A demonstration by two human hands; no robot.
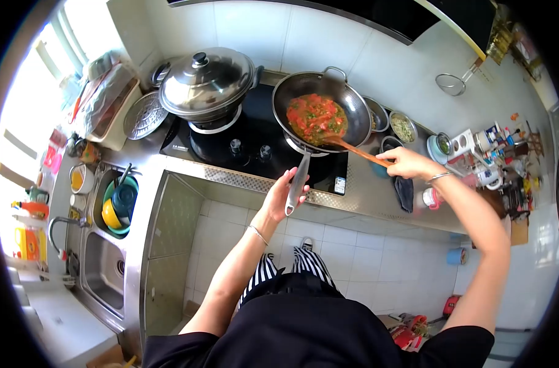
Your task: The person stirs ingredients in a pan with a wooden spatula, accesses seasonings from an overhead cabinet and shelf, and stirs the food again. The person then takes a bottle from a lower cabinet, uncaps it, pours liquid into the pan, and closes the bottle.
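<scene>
One brown wooden spatula (359, 151) slanted leftward from pinching right fingers (390, 162) into the round black wok (355, 116); left fingers (287, 176) clasped its grey handle (298, 182).

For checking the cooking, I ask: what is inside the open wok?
The wok holds a red and green food mixture, with the tip of the wooden spatula at its edge. The food hides the bottom beneath it.

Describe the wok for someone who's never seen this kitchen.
Find the black cooktop by the tiled wall. The wok is the right-hand vessel on it, its long handle in the left hand. Unlike the lidded pot beside it, it's open, showing red-and-green food.
</scene>
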